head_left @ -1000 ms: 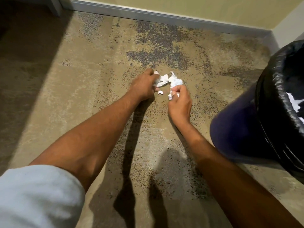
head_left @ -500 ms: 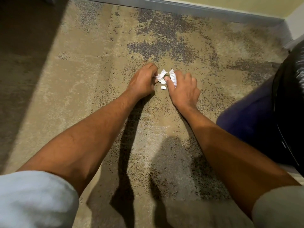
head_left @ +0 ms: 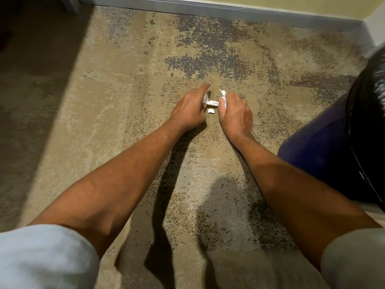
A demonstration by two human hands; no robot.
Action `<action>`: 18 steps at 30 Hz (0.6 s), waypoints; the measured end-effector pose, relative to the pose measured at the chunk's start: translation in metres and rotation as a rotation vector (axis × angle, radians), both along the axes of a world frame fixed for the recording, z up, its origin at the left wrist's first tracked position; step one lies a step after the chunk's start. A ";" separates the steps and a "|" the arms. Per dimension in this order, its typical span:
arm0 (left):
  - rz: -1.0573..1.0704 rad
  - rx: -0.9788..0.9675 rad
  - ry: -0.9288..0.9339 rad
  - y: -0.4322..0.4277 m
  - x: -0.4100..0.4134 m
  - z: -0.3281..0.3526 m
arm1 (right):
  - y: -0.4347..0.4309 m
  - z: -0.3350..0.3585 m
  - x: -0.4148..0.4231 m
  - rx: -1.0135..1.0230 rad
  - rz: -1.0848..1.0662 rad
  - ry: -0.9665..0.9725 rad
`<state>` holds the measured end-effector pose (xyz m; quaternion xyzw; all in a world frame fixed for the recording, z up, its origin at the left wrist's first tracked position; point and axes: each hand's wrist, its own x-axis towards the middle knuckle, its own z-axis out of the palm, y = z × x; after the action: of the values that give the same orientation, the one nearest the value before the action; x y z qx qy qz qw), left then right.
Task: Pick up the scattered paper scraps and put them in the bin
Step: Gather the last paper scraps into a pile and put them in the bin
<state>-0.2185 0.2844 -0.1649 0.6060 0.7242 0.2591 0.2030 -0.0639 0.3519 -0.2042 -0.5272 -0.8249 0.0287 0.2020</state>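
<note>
White paper scraps [head_left: 213, 102] lie bunched on the carpet between my two hands. My left hand [head_left: 190, 110] cups them from the left, with paper showing under its fingers. From the right, my right hand [head_left: 234, 113] closes on a crumpled scrap [head_left: 223, 94] that sticks out above its thumb. One small loose scrap [head_left: 211, 111] sits on the carpet just below the bunch. The bin [head_left: 370, 132], lined with a shiny black bag, stands at the right edge, apart from both hands.
The floor is beige carpet [head_left: 129, 97] with dark speckled patches. A grey baseboard [head_left: 208, 7] and yellow wall run along the top. A dark blue knee [head_left: 316, 147] is beside the bin. Deep shadow covers the left side.
Both hands have drawn the scraps into a tighter bunch. My right hand turned palm-down over the paper. The view shifted left, so less of the bin shows.
</note>
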 end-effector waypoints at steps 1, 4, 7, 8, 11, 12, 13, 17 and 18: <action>-0.013 -0.025 0.039 0.001 0.002 0.000 | -0.001 0.000 0.001 0.003 0.016 0.012; -0.054 -0.025 0.066 -0.003 0.008 -0.003 | -0.008 0.002 0.007 -0.010 0.049 0.062; -0.064 0.053 0.097 -0.014 0.015 -0.007 | -0.018 0.004 0.014 -0.045 0.048 0.121; -0.051 0.090 0.113 -0.017 0.018 -0.008 | -0.022 0.004 0.016 -0.060 0.038 0.142; -0.023 0.113 0.134 -0.021 0.027 -0.010 | -0.031 0.006 0.021 -0.110 -0.005 0.181; -0.021 0.103 0.142 -0.021 0.030 -0.009 | -0.032 0.006 0.023 -0.124 -0.012 0.188; -0.020 0.089 0.149 -0.021 0.032 -0.009 | -0.033 0.006 0.025 -0.147 -0.017 0.203; -0.020 -0.011 0.112 -0.022 0.035 -0.003 | -0.032 0.011 0.032 -0.385 -0.087 0.486; -0.032 -0.039 0.091 -0.022 0.036 -0.001 | -0.031 0.013 0.035 -0.454 -0.122 0.599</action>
<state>-0.1825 0.2620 -0.1664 0.6247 0.7277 0.2136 0.1857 -0.0289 0.3207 -0.1915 -0.5748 -0.6693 0.3513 0.3135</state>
